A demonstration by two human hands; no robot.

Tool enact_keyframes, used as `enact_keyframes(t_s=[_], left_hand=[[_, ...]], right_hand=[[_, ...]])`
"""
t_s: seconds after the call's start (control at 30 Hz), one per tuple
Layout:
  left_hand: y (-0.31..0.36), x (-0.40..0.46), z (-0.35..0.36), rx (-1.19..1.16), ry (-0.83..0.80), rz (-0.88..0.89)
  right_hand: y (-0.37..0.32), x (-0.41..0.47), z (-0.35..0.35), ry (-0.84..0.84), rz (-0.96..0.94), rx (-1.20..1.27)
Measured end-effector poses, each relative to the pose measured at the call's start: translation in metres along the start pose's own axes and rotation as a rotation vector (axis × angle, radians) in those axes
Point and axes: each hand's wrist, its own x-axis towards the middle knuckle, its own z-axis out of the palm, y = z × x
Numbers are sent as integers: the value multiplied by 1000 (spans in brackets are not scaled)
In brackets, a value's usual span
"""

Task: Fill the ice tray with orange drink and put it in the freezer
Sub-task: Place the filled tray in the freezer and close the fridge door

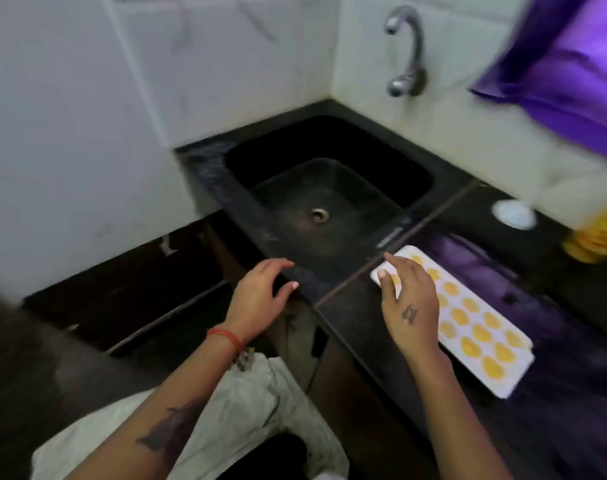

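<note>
A white ice tray (475,327) lies on the black counter right of the sink, its round cells filled with orange drink. My right hand (407,303) hovers over the tray's near-left end, fingers spread, fingertips at its corner; whether they touch it is unclear. My left hand (260,294) is over the counter's front edge by the sink, fingers apart and holding nothing. A red thread is tied around the left wrist.
A black sink (326,192) with a metal drain sits in the corner under a chrome tap (407,53). A white lid (513,213) and a yellow container (596,233) stand at the far right. Purple cloth (568,64) hangs top right. A white sack (246,407) lies below.
</note>
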Motion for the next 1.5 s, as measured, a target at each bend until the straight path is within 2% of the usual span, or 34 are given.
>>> enact_keyframes(t_s=[0.1,0.17,0.23,0.37,0.4,0.47,0.67,0.8,0.87,1.0,1.13,1.27,1.4,1.5], left_hand=[[-43,-59,-23,30,10,-181],[-73,-100,-32,51,-28,-340],[-106,-151,-42,66,-93,-523],[-156,-247,-56,84,-224,-797],[-167,-275,-61,86,-241,-866],[-185,-334,-69,67,-251,-995],[-205,-501,-90,50,-232,-1230],[-202,-596,-100,-17,-173,-1387],[-195,-636,-103,-54,-74,-1489],[-179,-702,-112,-105,226,-1734],[-164,-751,-118,-112,435,-1893],[-151,-780,-129,-118,574,-1995],[-137,-789,-145,-118,755,-2075],[-134,-790,-153,-106,895,-2092]], right_hand=[[-50,-28,45,-108,-250,92],[-72,-51,75,-241,-398,143],[-92,-78,110,-503,-479,126],[-106,-125,177,-1136,-523,-172],[-111,-142,192,-1254,-519,-261],[-121,-178,217,-1384,-532,-404],[-156,-307,255,-1502,-734,-736],[-192,-391,265,-1533,-989,-835],[-211,-429,266,-1550,-1157,-870],[-260,-493,269,-1514,-1520,-837],[-312,-544,277,-1495,-1717,-723],[-366,-593,278,-1532,-1816,-506],[-426,-640,256,-1734,-1739,-199],[-469,-676,228,-1914,-1612,208]])
